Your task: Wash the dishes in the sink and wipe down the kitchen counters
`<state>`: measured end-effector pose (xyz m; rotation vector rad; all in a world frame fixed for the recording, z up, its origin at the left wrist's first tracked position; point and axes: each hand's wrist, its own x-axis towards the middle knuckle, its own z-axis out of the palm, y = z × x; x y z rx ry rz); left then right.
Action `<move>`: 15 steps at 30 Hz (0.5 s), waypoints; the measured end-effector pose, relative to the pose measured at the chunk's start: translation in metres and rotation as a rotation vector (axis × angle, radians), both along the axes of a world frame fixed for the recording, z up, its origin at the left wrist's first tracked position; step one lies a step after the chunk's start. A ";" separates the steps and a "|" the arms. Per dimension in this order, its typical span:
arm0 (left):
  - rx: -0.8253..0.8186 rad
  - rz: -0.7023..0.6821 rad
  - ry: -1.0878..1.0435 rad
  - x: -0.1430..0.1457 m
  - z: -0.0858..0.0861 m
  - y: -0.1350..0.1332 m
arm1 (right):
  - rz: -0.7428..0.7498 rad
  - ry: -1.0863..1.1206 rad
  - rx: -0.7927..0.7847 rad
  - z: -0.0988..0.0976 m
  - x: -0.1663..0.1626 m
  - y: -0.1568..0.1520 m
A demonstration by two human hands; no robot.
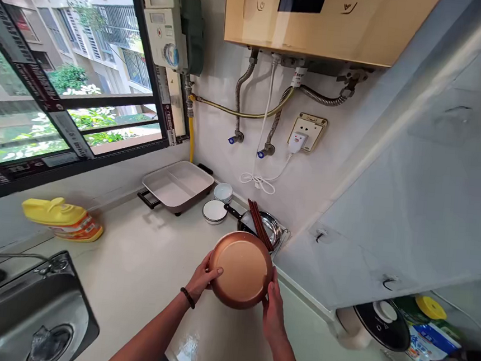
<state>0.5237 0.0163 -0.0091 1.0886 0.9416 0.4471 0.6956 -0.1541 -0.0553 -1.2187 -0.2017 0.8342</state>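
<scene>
Both my hands hold a round copper-brown bowl (241, 269) above the pale countertop (141, 261), its inside facing me. My left hand (203, 278) grips its left rim with the thumb inside; a dark bracelet sits on that wrist. My right hand (272, 307) clasps the bowl's right edge. Just beyond the bowl a metal pan (270, 228) holds dark red chopsticks (258, 222).
Two small white bowls (215, 211) and a beige divided tray (177, 186) stand at the back of the counter. A yellow bottle (63, 219) lies by the window. A steel sink (22, 313) is at left. A rice cooker (379, 325) sits under the cabinet at right.
</scene>
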 end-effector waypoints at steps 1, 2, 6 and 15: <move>-0.001 -0.002 0.021 0.002 -0.002 0.005 | -0.013 0.007 -0.007 0.000 0.000 0.005; -0.005 -0.012 0.035 0.003 -0.005 0.011 | -0.024 0.011 -0.015 0.000 -0.001 0.009; -0.055 -0.078 0.001 -0.002 -0.020 0.033 | -0.056 0.002 -0.033 0.001 -0.005 0.017; -0.324 0.207 -0.086 -0.023 -0.061 0.047 | -0.194 0.113 -0.112 -0.016 -0.042 0.015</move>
